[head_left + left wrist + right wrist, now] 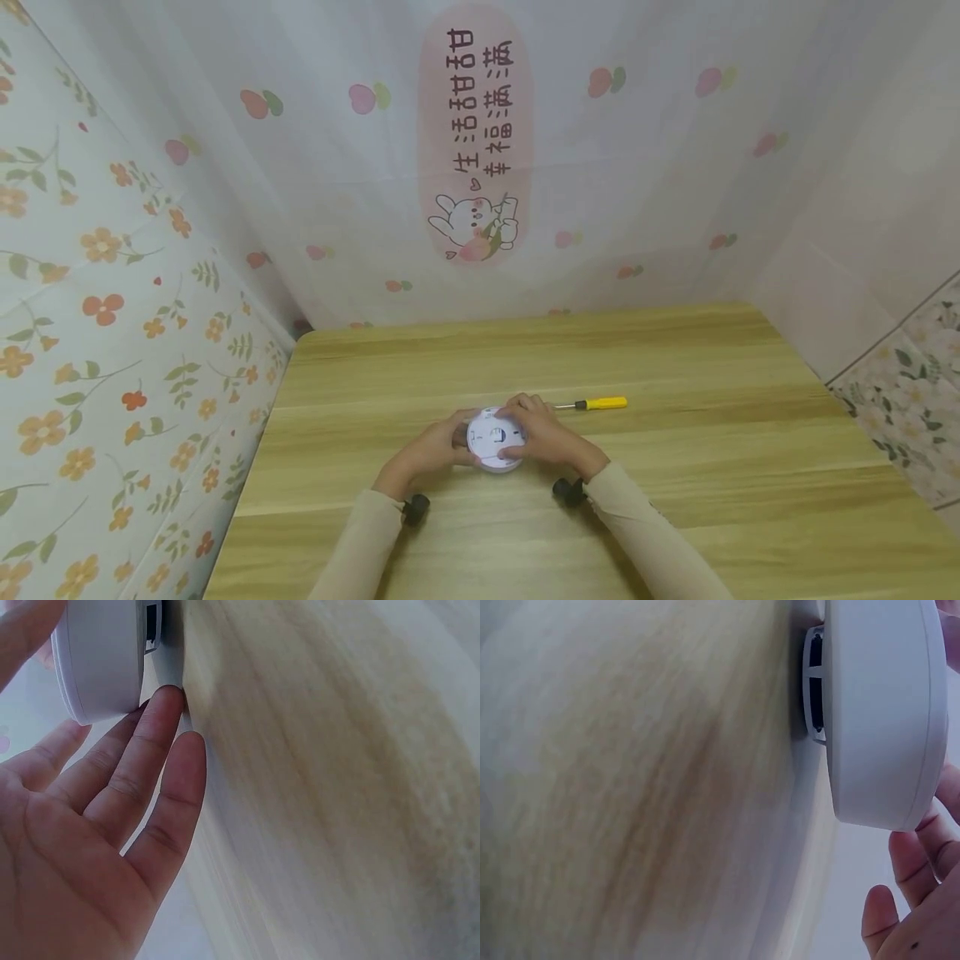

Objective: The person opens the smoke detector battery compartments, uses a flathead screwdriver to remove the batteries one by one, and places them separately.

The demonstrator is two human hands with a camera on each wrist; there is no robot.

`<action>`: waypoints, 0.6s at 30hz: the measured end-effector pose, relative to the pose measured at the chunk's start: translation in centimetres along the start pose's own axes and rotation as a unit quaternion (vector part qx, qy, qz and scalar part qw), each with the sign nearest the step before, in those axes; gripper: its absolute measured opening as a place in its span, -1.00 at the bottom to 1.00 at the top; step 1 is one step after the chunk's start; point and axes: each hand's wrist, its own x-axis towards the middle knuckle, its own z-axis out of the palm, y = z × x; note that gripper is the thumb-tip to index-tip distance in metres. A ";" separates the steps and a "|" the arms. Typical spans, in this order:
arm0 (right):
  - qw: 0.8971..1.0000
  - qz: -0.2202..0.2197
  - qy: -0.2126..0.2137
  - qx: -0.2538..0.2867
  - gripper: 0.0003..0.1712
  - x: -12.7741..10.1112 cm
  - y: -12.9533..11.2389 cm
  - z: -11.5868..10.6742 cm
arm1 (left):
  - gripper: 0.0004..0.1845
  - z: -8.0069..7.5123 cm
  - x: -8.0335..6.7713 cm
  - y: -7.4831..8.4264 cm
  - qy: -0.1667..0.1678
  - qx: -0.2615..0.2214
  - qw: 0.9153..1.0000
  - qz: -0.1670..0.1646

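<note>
A round white smoke detector (491, 454) lies on the wooden table with its flat back plate facing up. Its vented side (815, 686) faces down toward the tabletop in the right wrist view. My left hand (437, 446) holds the detector by its left rim, thumb on the near side and fingers around the far side. From the opposite side, my right hand (551, 439) grips the rim, with thumb and a finger over the back plate. In the left wrist view, the left fingertips (161, 705) are at the detector's side, close to the table.
A screwdriver (606, 403) with a yellow handle lies just beyond the right hand, its shaft pointing left behind the fingers. The wooden table (360, 375) meets a printed curtain (330, 192) at the back. Flowered cloth (112, 350) hangs along the left.
</note>
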 end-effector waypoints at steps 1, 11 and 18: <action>1.000 -0.002 0.002 -0.001 -0.34 0.0 0.1 0.0 | -0.12 0.0 0.0 0.0 0.000 -0.002 1.000 0.002; 1.000 -0.012 0.009 -0.004 -0.35 -0.1 0.3 0.2 | -0.14 0.0 0.0 -0.1 -0.006 -0.018 1.000 0.007; 1.000 -0.007 0.015 0.000 -0.34 -0.1 0.3 0.2 | -0.16 0.0 0.2 -0.1 0.000 -0.021 1.000 0.008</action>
